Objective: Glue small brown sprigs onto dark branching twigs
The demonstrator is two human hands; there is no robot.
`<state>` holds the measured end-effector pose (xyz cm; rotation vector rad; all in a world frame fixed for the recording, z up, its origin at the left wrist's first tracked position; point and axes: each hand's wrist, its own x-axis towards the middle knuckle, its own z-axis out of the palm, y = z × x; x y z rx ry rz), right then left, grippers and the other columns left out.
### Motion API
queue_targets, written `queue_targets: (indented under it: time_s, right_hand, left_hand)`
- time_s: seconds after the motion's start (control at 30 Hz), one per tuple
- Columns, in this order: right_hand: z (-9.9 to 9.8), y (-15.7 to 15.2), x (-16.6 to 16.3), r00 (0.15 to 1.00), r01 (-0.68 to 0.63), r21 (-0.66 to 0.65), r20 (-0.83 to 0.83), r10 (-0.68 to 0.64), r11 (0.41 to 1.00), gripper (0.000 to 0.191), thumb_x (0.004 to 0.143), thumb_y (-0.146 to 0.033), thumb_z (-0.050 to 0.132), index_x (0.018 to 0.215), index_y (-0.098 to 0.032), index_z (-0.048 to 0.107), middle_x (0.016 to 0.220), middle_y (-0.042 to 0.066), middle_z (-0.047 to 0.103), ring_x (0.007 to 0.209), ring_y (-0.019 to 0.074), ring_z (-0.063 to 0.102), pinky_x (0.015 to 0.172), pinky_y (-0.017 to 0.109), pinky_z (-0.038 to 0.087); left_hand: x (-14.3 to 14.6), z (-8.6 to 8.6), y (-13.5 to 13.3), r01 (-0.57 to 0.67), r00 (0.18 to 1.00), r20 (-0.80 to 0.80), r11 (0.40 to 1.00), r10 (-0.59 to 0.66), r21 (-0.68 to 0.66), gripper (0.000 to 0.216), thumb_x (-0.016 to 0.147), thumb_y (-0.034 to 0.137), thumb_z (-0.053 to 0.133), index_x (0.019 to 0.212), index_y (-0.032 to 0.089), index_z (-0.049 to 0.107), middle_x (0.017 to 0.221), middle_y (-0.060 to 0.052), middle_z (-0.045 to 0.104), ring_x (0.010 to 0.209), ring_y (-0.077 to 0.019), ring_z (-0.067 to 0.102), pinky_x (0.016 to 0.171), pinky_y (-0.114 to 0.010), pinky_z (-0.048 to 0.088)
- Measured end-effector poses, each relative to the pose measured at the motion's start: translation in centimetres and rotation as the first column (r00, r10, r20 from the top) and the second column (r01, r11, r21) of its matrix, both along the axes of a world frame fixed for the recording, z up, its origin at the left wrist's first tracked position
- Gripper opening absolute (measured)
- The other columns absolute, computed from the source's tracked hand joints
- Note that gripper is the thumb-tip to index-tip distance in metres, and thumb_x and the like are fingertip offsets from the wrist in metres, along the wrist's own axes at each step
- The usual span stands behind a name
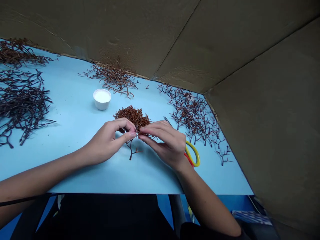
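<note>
My left hand (pixel 110 140) and my right hand (pixel 166 141) meet at the middle of the light blue table (pixel 75 113). Both pinch a dark branched twig (pixel 131 150) whose stem hangs down toward me between them. Just behind the fingertips lies a round heap of short brown twig pieces (pixel 132 116). A pair of scissors with a yellow and a red handle loop (pixel 192 154) lies under my right hand, its blade tip showing behind the fingers.
A small white cup of white stuff (pixel 102 98) stands back left. Piles of dark branched twigs lie at the far left (pixel 20 100), at the back (pixel 112 77) and at the right (pixel 195 115). Brown cardboard walls (pixel 250 66) enclose the back and right.
</note>
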<state>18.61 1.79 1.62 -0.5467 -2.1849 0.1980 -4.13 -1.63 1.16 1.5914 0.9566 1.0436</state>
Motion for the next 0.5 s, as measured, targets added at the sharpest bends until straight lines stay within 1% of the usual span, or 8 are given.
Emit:
queue_targets:
  time_s: [0.13, 0.27, 0.4, 0.5]
  right_hand:
    - [-0.3, 0.1, 0.0, 0.999, -0.026, 0.020, 0.024, 0.025, 0.999, 0.014, 0.096, -0.016, 0.081, 0.108, -0.023, 0.078, 0.094, 0.006, 0.085, 0.081, 0.0207, 0.080, 0.073, 0.038, 0.060]
    - [-0.4, 0.0, -0.3, 0.999, -0.019, -0.020, 0.025, 0.020, 1.000, 0.013, 0.097, -0.013, 0.078, 0.104, -0.023, 0.078, 0.092, 0.005, 0.084, 0.080, 0.0198, 0.079, 0.071, 0.036, 0.060]
    - [-0.6, -0.4, -0.8, 0.998, -0.023, -0.124, -0.055, 0.016, 0.992, 0.013, 0.094, -0.010, 0.079, 0.099, -0.022, 0.078, 0.090, 0.005, 0.084, 0.079, 0.0187, 0.079, 0.072, 0.035, 0.062]
    - [-0.8, -0.8, -1.1, 0.995, -0.008, -0.235, -0.102, -0.017, 0.972, 0.010, 0.094, -0.012, 0.079, 0.094, -0.022, 0.079, 0.089, 0.005, 0.084, 0.079, 0.0183, 0.078, 0.073, 0.034, 0.063]
  left_hand:
    - [0.1, 0.0, -0.1, -0.024, 0.999, -0.042, 0.998, 0.027, 0.059, 0.013, 0.102, 0.020, 0.063, 0.090, 0.020, 0.066, 0.100, -0.003, 0.070, 0.099, -0.0184, 0.065, 0.091, -0.033, 0.048]
    - [0.0, -0.2, -0.1, -0.037, 0.996, -0.079, 0.987, 0.050, 0.158, 0.012, 0.103, 0.017, 0.062, 0.091, 0.019, 0.064, 0.100, -0.003, 0.070, 0.100, -0.0187, 0.064, 0.091, -0.034, 0.048]
    - [-0.1, -0.5, -0.2, -0.044, 0.986, -0.143, 0.952, 0.091, 0.304, 0.012, 0.105, 0.015, 0.061, 0.094, 0.019, 0.061, 0.101, -0.004, 0.069, 0.099, -0.0185, 0.062, 0.092, -0.035, 0.047]
    - [-0.1, -0.7, -0.4, -0.043, 0.965, -0.216, 0.899, 0.151, 0.436, 0.009, 0.105, 0.014, 0.060, 0.097, 0.018, 0.060, 0.102, -0.005, 0.070, 0.099, -0.0199, 0.061, 0.090, -0.036, 0.046]
